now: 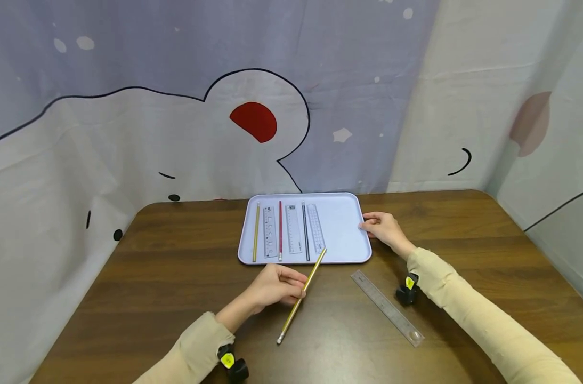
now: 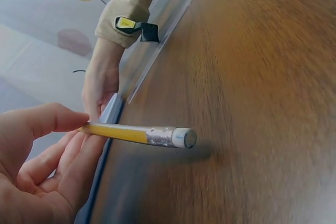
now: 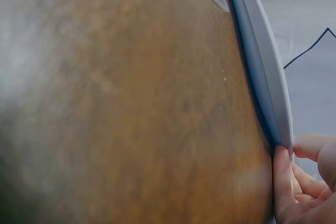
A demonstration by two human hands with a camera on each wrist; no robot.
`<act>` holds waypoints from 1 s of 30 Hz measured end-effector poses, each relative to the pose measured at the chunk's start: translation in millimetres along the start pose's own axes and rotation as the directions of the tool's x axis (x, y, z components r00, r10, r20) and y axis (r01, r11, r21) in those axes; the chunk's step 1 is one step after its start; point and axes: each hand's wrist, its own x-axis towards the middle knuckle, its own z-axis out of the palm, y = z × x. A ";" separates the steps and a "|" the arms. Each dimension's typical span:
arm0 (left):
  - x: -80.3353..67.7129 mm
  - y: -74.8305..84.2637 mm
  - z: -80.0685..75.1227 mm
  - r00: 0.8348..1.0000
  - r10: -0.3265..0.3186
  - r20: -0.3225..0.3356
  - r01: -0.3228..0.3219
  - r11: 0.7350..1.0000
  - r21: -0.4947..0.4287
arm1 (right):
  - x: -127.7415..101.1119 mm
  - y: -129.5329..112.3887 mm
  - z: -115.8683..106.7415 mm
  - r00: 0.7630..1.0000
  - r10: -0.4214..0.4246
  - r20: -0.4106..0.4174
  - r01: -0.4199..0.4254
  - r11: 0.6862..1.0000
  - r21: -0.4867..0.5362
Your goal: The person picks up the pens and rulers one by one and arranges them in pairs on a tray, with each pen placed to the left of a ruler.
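Between the thumb and fingers of my left hand (image 1: 276,288) is a yellow pencil (image 1: 291,316), slanted so its eraser end points toward me. In the head view its far tip overlaps the near rim of a white tray (image 1: 341,229). The left wrist view shows the pencil's metal band and white eraser (image 2: 185,137) close up. My right hand (image 1: 386,230) pinches the tray's right rim, thumb above and fingers at the edge. Inside the tray, another yellow pencil (image 1: 256,232), a red pencil (image 1: 280,229) and a dark pencil (image 1: 305,232) alternate with clear rulers (image 1: 269,232).
A clear ruler (image 1: 387,308) lies slanted on the wooden table (image 1: 176,298), in front of the tray and left of my right forearm. Behind the table's far edge hangs a printed curtain (image 1: 349,106).
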 end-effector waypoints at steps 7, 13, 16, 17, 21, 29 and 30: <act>6.4 1.7 8.7 0.999 0.023 -0.041 -0.025 0.998 -0.064 | -1.2 -0.2 -1.2 1.000 0.002 -0.004 -0.002 1.000 -0.001; 12.1 3.7 16.4 0.996 0.042 -0.079 -0.050 0.994 -0.096 | -0.8 1.3 -0.6 1.000 0.003 -0.003 -0.003 1.000 0.003; 15.6 4.1 19.5 0.995 0.046 -0.091 -0.056 0.993 -0.107 | -0.9 1.6 -0.6 1.000 0.006 -0.004 -0.006 1.000 0.001; 16.9 4.3 20.2 0.994 0.047 -0.096 -0.058 0.992 -0.111 | -0.9 1.5 -0.6 1.000 0.006 -0.004 -0.006 1.000 0.000; 23.1 5.5 22.9 0.991 0.054 -0.121 -0.069 0.990 -0.122 | -0.8 1.2 -0.6 1.000 0.005 -0.007 -0.005 1.000 -0.002; 33.5 10.4 26.1 0.985 0.039 -0.168 -0.066 0.986 -0.154 | -0.3 -0.3 -1.0 1.000 0.010 -0.007 -0.010 1.000 0.005; 34.5 10.9 26.3 0.984 0.041 -0.175 -0.068 0.986 -0.152 | -0.1 -0.6 -1.1 1.000 0.010 -0.007 -0.010 1.000 0.008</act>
